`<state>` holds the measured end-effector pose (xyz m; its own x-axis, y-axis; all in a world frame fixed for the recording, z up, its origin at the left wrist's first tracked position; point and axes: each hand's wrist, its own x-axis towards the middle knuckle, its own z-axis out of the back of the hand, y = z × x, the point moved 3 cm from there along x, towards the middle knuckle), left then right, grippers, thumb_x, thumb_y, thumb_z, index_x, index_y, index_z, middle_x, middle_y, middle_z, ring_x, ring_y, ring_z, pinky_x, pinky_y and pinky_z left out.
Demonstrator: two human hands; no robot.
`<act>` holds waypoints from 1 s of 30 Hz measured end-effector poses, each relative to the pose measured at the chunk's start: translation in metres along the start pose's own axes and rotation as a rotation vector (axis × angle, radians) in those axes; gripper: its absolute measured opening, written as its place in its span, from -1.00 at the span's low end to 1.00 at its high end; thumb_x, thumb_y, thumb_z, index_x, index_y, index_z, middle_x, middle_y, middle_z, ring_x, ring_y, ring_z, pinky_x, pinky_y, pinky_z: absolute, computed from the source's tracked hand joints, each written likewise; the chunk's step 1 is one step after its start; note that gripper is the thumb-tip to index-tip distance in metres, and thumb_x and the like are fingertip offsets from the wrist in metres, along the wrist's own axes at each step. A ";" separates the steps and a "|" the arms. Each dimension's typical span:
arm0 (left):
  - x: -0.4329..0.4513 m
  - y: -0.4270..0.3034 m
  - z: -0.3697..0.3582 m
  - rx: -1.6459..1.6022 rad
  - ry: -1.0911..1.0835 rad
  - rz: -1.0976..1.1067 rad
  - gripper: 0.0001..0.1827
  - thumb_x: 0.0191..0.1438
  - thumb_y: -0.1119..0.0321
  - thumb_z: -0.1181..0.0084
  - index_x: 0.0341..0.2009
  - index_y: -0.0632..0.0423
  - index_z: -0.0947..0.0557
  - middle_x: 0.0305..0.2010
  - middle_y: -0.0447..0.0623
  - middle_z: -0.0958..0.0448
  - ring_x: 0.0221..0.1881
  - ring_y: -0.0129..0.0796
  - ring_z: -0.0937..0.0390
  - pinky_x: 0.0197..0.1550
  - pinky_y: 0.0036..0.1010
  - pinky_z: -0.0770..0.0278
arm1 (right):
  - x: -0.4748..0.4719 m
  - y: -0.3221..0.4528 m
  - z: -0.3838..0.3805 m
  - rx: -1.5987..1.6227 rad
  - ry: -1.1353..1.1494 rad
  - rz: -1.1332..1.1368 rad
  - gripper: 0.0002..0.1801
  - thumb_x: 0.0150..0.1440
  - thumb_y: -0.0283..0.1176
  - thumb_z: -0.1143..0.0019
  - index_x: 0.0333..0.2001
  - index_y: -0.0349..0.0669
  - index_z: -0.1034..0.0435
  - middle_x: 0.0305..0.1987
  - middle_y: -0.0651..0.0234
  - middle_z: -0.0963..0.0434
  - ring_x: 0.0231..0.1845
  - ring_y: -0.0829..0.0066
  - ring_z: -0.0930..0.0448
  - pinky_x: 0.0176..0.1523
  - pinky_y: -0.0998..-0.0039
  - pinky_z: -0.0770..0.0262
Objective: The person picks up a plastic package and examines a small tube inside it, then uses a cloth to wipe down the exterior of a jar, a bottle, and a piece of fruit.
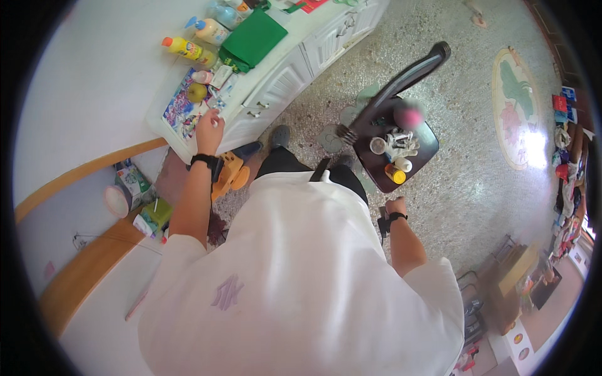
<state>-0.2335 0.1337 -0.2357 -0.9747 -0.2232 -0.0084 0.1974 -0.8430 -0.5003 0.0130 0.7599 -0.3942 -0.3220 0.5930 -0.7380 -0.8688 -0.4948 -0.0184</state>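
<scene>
My left hand (209, 129) is over the near end of the white cabinet top, its fingertips by small glossy items (216, 104); whether it grips one cannot be told. Beside it lie a green-yellow apple (197, 92), a small pink bottle (202, 77) and a colourful printed sheet (175, 104). My right hand (396, 206) hangs low near the corner of a dark wooden chair (429, 146), fingers curled; its inside is hidden. The chair seat bears a yellow-lidded container (398, 176), a white bottle (403, 164), a clear round tub (377, 145) and whitish gloves (400, 144).
A green bag (256, 40), a yellow bottle with a red cap (183, 47) and a pump bottle (211, 31) stand farther along the cabinet (277, 89). Orange slippers (230, 175) lie beneath its near end. A blurred pink object (409, 117) shows at the chair.
</scene>
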 end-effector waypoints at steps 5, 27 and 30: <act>0.092 0.044 0.013 -0.055 -0.337 -0.018 -0.67 -0.07 0.32 -0.32 -0.17 0.10 -0.61 -0.33 0.04 -0.56 -0.26 -0.07 -0.51 -0.17 -0.24 -0.46 | -0.077 0.054 0.006 -0.058 -0.103 0.074 -0.46 -0.02 -0.44 0.00 0.10 -0.34 -0.32 0.10 -0.20 -0.48 0.18 -0.10 -0.47 0.21 0.10 -0.39; 0.118 0.033 0.065 -0.277 -0.463 -0.495 -0.65 -0.09 0.35 -0.33 -0.16 0.08 -0.59 -0.12 0.05 -0.47 -0.03 0.03 -0.40 0.05 -0.14 -0.39 | -0.307 0.373 0.017 -0.173 -0.464 1.160 -0.47 0.07 -0.42 -0.14 0.15 -0.15 -0.26 -0.02 0.15 -0.51 -0.03 0.08 -0.56 -0.06 0.15 -0.54; 0.107 -0.003 0.098 -0.472 -0.498 -0.569 -0.64 0.05 0.31 -0.25 -0.09 0.13 -0.49 -0.08 0.05 -0.47 0.00 0.01 -0.40 0.08 -0.15 -0.37 | -0.349 0.433 0.033 0.045 -0.396 1.328 -0.49 0.04 -0.47 -0.21 0.10 -0.19 -0.30 -0.04 0.11 -0.53 -0.08 0.07 -0.58 -0.09 0.20 -0.55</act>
<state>-0.3279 0.0643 -0.1509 -0.7320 -0.1116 0.6721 -0.4735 -0.6260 -0.6196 -0.2631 0.3604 -0.1224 -0.9859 -0.1584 0.0539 0.1608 -0.8082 0.5666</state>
